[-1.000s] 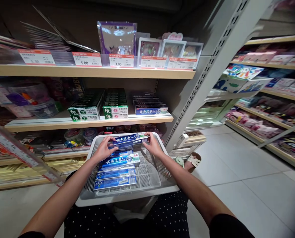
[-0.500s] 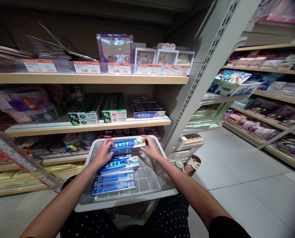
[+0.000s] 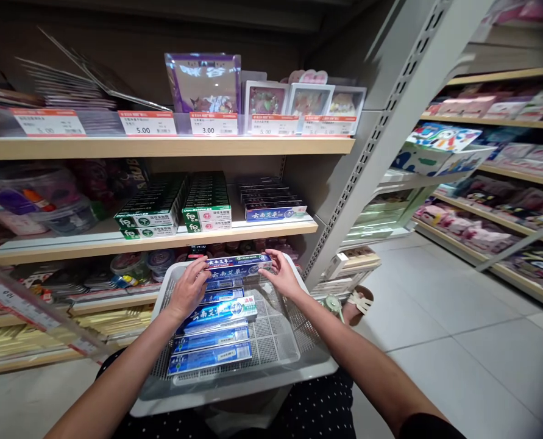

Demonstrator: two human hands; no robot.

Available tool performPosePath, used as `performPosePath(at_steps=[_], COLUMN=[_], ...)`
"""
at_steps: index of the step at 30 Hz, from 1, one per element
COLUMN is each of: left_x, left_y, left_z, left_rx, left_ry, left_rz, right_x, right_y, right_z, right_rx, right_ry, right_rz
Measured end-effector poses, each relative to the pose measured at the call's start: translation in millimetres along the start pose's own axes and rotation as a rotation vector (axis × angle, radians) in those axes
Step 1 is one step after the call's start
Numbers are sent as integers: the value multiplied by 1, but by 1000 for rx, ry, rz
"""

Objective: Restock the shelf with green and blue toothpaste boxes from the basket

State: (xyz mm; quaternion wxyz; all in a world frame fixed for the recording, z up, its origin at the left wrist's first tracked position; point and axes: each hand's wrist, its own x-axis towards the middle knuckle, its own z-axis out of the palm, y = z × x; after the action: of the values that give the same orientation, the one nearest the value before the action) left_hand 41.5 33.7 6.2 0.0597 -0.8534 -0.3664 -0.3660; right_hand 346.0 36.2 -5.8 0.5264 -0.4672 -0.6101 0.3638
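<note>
- Head view: held one long blue carton (image 3: 238,268) crosswise between left hand (image 3: 189,290) and right hand (image 3: 284,278); lay in the gap between the two, over the far part of a pale plastic basket (image 3: 294,379);
- Pinched the right end narrowly, from top edge to facing side; curled the left hand around the other end, could not tell how its thumb sat;
- Showed printed card, slim and square-cornered, with white lettering;
- Saw, nearer in the basket, glossy blue packs (image 3: 209,358) in rows, above a finely perforated floor;
- Saw beyond a wood-edged shelf (image 3: 253,233), bearing green-and-white boxes (image 3: 207,218) beside stacked dark-blue boxes (image 3: 275,213);
- Saw black fabric (image 3: 321,399), white-dotted, below.
</note>
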Motion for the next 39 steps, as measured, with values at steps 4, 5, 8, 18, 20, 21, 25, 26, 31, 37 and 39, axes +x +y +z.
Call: performPosePath(at_steps=[4, 5, 8, 18, 20, 21, 25, 26, 31, 37, 39], left_x=[3, 3, 5, 8, 8, 9, 33, 44, 124, 177, 176], left_y=[5, 5, 8, 12, 11, 11, 23, 29, 63, 70, 66], left_z=[2, 3, 5, 6, 7, 7, 4, 3, 10, 55, 69], left_rx=[-210, -280, -504, -688, -690, -704, -736, -737, -800, -533, -456], left_ry=[26, 13, -29, 55, 104, 124, 169, 173, 216, 277, 284], left_rz=[-327, -425, -634, -700, -686, -679, -666, -658, -541, -464, -475], right_x=[4, 5, 8, 7, 6, 6, 10, 13, 45, 86, 90], right_y=[1, 2, 9, 10, 6, 3, -14, -21, -53, -44, -33], right_z=[-2, -2, -1, 3, 5, 6, -6, -14, -69, -113, -116], right_rx=[18, 38, 83, 204, 219, 229, 258, 252, 154, -231, -388], right_ry=[10, 14, 42, 54, 58, 70, 159, 187, 324, 424, 450], right_rz=[65, 74, 105, 91, 78, 74, 40, 21, -133, -152, -149])
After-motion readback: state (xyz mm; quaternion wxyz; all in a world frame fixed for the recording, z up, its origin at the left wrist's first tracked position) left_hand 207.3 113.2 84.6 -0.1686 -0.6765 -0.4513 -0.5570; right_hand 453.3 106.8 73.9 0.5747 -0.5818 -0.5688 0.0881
